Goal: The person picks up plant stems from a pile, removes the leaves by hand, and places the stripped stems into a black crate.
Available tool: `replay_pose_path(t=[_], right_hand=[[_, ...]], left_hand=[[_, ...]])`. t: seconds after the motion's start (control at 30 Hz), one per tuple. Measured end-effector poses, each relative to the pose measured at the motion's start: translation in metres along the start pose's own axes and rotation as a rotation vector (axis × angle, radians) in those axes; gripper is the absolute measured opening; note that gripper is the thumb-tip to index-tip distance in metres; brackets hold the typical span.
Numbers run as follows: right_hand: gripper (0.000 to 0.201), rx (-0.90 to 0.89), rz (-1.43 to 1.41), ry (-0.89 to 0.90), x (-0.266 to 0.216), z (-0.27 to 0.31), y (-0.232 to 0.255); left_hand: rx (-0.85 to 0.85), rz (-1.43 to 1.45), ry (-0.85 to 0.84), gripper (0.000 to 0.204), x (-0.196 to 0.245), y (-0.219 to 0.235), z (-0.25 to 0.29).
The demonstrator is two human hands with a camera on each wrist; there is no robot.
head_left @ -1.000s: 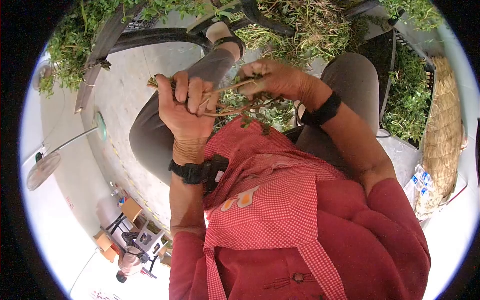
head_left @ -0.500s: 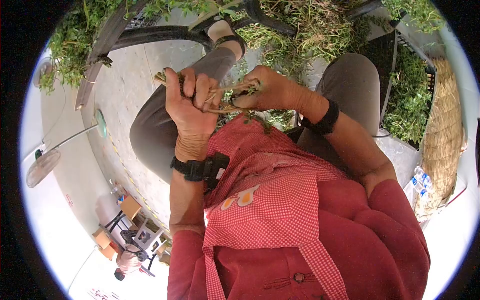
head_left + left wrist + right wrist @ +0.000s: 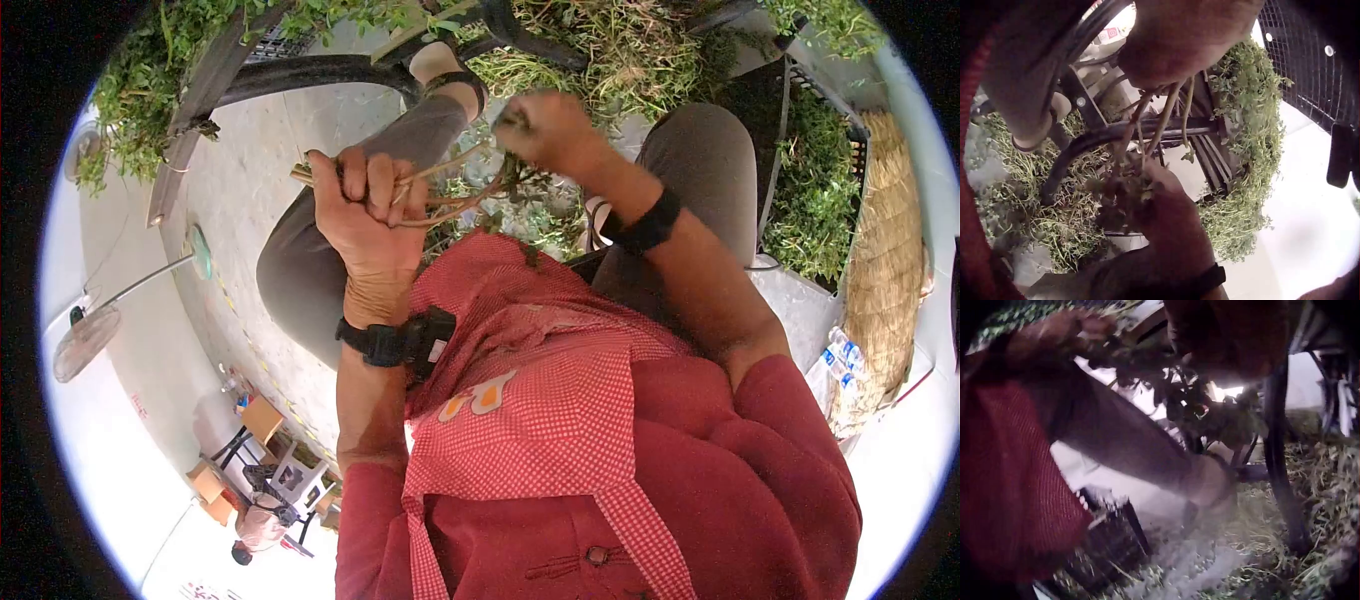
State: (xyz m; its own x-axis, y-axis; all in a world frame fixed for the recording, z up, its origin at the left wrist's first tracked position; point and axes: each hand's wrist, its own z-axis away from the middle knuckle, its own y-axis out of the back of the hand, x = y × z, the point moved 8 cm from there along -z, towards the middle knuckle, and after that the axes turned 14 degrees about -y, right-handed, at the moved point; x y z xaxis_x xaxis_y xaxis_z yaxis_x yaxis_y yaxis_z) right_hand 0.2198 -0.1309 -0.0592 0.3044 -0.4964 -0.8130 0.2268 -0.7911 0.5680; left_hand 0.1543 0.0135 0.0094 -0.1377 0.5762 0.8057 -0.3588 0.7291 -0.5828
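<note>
In the head view my left hand grips a small bunch of stems; their cut ends poke out beyond the thumb and the rest runs right. My right hand, blurred, has curled fingers at the leafy end, with some dark green matter at the fingertips. The left wrist view has the left hand above, stems hanging from it, and the right hand beside the leaves. The right wrist view is dark and blurred, with leaves under a hand.
Cut greens lie in a heap beyond the knees. More greens fill a crate at the right. A dark curved frame crosses near the foot. A straw roll stands far right; a fan and a seated person are left.
My right hand has moved up and away from the stems, toward the heap. The left hand shifted only slightly and still holds the bunch.
</note>
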Motion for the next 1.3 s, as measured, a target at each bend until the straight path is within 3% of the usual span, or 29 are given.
replay_pose_path(t=[0.03, 0.1, 0.13, 0.2, 0.23, 0.27, 0.33, 0.37, 0.43, 0.47, 0.5, 0.53, 0.6, 0.63, 0.7, 0.73, 0.8, 0.83, 0.87, 0.9, 0.93, 0.97, 1.0, 1.07, 1.13, 1.2, 1.23, 1.3], right_hand=[[0.019, -0.005, 0.002, -0.001, 0.001, -0.003, 0.008], [0.018, -0.336, -0.603, -0.316, 0.02, -0.012, 0.005], [0.018, -0.335, -0.603, -0.314, 0.016, -0.013, 0.013], [0.019, -0.56, -0.746, -0.457, 0.008, 0.001, 0.008], [0.02, -0.606, -0.627, -0.485, 0.005, 0.004, 0.009], [0.02, -0.61, -0.628, -0.485, 0.001, 0.007, 0.007], [0.022, -0.496, -0.567, -0.245, -0.021, 0.004, 0.012], [0.022, -0.525, -0.507, -0.099, -0.015, 0.004, -0.002], [0.023, -0.618, -0.493, -0.101, -0.023, 0.01, -0.007], [0.024, -0.711, -0.476, -0.106, -0.027, 0.016, -0.013], [0.026, -0.641, -0.549, -0.099, -0.028, 0.015, -0.008], [0.026, -0.642, -0.549, -0.098, -0.021, 0.012, -0.005], [0.025, -0.362, -0.453, -0.086, 0.0, -0.003, 0.026], [0.025, -0.269, -0.418, -0.083, 0.004, -0.007, 0.04], [0.022, -0.017, -1.006, -0.844, 0.063, -0.001, 0.055], [0.022, -0.017, -1.003, -0.842, 0.06, -0.002, 0.059], [0.021, -0.318, -0.653, -0.547, 0.029, -0.007, 0.051], [0.023, -0.413, -0.641, -0.375, 0.013, -0.003, 0.041], [0.023, -0.411, -0.643, -0.376, 0.011, -0.002, 0.036], [0.024, -0.451, -0.492, -0.256, 0.0, -0.001, 0.031], [0.026, -0.486, -0.337, -0.135, -0.01, 0.0, 0.027], [0.038, -0.439, -0.399, -0.111, -0.014, -0.002, 0.031], [0.038, -0.438, -0.395, -0.111, -0.015, -0.002, 0.033], [0.036, -0.42, -0.337, -0.114, -0.014, -0.006, 0.04], [0.035, -0.269, -0.082, -0.08, -0.002, -0.009, 0.079], [0.034, 0.02, -0.063, -0.264, 0.059, -0.004, 0.15], [0.03, 0.188, 0.387, -0.298, 0.06, -0.001, 0.196], [0.029, 0.266, 0.577, -0.511, 0.136, 0.019, 0.269]], left_hand=[[0.005, 0.003, 0.001, 0.051, 0.001, 0.002, 0.0], [-0.004, 0.014, 0.017, 0.05, 0.002, 0.003, -0.003], [-0.006, 0.014, 0.016, 0.05, 0.002, 0.002, -0.004], [0.03, 0.026, 0.006, 0.049, 0.001, 0.004, -0.003], [0.032, 0.027, 0.004, 0.049, 0.001, 0.005, -0.003], [0.034, 0.029, 0.019, 0.049, 0.001, 0.008, -0.003], [0.04, 0.029, 0.033, 0.048, 0.0, 0.011, -0.002], [0.087, 0.019, 0.029, 0.048, 0.0, 0.016, -0.003], [0.133, 0.008, 0.023, 0.047, 0.001, 0.015, -0.004], [0.261, -0.045, -0.005, 0.047, 0.003, 0.024, -0.004], [0.39, -0.097, -0.033, 0.047, 0.007, 0.032, -0.001], [0.391, -0.097, -0.034, 0.047, 0.009, 0.036, -0.001], [0.13, 0.047, -0.009, 0.046, 0.011, 0.027, -0.007], [0.129, 0.049, -0.011, 0.046, 0.011, 0.031, -0.007], [-0.044, 0.138, -0.042, 0.046, 0.015, 0.018, -0.01], [-0.045, 0.142, -0.044, 0.046, 0.015, 0.015, -0.01], [0.157, 0.007, -0.054, 0.047, 0.016, 0.027, -0.008], [0.16, 0.004, -0.053, 0.047, 0.016, 0.023, -0.007], [0.234, -0.017, -0.05, 0.049, 0.016, 0.023, -0.005], [0.304, -0.037, -0.044, 0.052, 0.016, 0.025, -0.004], [0.297, -0.034, -0.042, 0.052, 0.015, 0.028, -0.006], [0.15, 0.036, -0.029, 0.052, 0.013, 0.023, -0.008], [0.007, 0.105, -0.017, 0.052, 0.014, 0.012, -0.008], [-0.017, 0.124, -0.014, 0.052, 0.013, 0.012, -0.008], [-0.041, 0.144, -0.011, 0.052, 0.013, 0.009, -0.008], [-0.054, 0.179, -0.005, 0.052, 0.013, 0.01, -0.006], [-0.055, 0.192, -0.009, 0.052, 0.013, 0.007, -0.006], [-0.002, 0.173, -0.027, 0.05, 0.014, 0.006, -0.004]])
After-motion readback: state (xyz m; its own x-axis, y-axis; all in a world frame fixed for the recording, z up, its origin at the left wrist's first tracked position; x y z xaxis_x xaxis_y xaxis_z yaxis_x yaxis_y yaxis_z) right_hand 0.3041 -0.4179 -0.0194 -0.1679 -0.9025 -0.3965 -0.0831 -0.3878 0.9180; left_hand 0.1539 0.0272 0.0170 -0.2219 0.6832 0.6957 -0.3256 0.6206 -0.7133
